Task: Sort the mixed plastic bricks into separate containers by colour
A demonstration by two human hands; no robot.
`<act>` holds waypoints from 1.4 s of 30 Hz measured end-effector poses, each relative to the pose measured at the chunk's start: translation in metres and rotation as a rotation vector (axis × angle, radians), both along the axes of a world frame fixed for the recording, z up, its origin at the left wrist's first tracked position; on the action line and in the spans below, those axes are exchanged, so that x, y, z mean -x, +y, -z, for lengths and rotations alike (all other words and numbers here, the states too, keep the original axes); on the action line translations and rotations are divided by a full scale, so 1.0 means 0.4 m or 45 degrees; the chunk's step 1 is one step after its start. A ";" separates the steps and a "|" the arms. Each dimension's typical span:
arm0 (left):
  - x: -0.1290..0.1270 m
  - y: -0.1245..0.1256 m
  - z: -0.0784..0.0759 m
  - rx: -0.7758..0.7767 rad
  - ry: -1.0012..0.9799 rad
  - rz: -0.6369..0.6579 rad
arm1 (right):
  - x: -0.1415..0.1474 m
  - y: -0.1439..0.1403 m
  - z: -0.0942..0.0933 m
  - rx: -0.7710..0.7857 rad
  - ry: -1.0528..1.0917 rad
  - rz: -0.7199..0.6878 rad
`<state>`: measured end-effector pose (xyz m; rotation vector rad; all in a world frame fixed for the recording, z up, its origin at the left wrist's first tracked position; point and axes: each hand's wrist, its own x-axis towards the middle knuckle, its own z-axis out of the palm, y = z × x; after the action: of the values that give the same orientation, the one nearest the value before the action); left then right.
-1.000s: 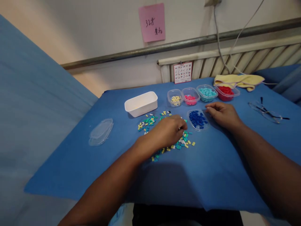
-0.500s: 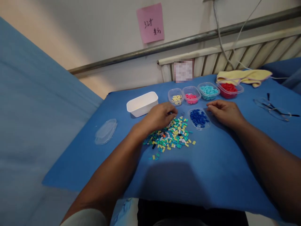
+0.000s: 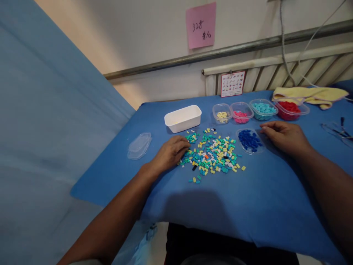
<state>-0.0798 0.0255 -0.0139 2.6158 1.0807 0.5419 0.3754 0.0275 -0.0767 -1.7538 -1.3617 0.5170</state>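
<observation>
A loose heap of small plastic bricks [image 3: 217, 152], mostly yellow, green, teal and white, is spread over the blue cloth. My left hand [image 3: 172, 151] is at the heap's left edge, fingers curled down and close together. Its fingertips are partly hidden, so I cannot make out what they hold. My right hand [image 3: 286, 136] rests just right of a shallow clear tray of dark blue bricks [image 3: 249, 140]. Thumb and forefinger there are drawn together, and nothing can be made out between them.
Behind the heap stand a white tub [image 3: 183, 119] and clear boxes with pale yellow bricks [image 3: 222, 117], pink bricks [image 3: 241, 117], light blue bricks [image 3: 264, 109] and red bricks [image 3: 289, 108]. Clear lids [image 3: 139, 146] lie left. Glasses [image 3: 339, 132] and a yellow cloth [image 3: 311, 96] are right.
My left hand has moved left from the back of the heap to its left edge, uncovering more bricks. My right hand stays beside the dark blue bricks. The view has shifted left.
</observation>
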 end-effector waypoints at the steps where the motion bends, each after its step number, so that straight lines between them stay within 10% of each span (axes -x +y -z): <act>1: 0.000 0.004 0.006 -0.033 0.020 -0.077 | -0.002 0.000 0.002 0.006 0.003 -0.003; 8: -0.106 -0.030 0.021 0.276 0.477 -0.072 | -0.020 0.008 0.015 0.049 -0.029 -0.014; 16: -0.264 -0.118 0.023 0.254 0.452 0.189 | -0.021 0.003 0.019 0.027 -0.021 -0.040; 23: -0.216 -0.155 0.046 0.115 0.465 0.220 | -0.021 0.003 0.015 0.012 -0.081 -0.038; 31: -0.123 -0.017 0.026 0.216 0.498 -0.089 | -0.011 0.009 0.017 -0.003 -0.110 -0.062; 42: -0.299 -0.047 0.026 0.227 0.446 0.097 | -0.010 0.006 0.010 0.009 -0.122 -0.065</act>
<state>0.0399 0.0067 -0.0242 2.6364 1.0616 -0.0333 0.3793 0.0300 -0.0809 -1.7729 -1.4762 0.4719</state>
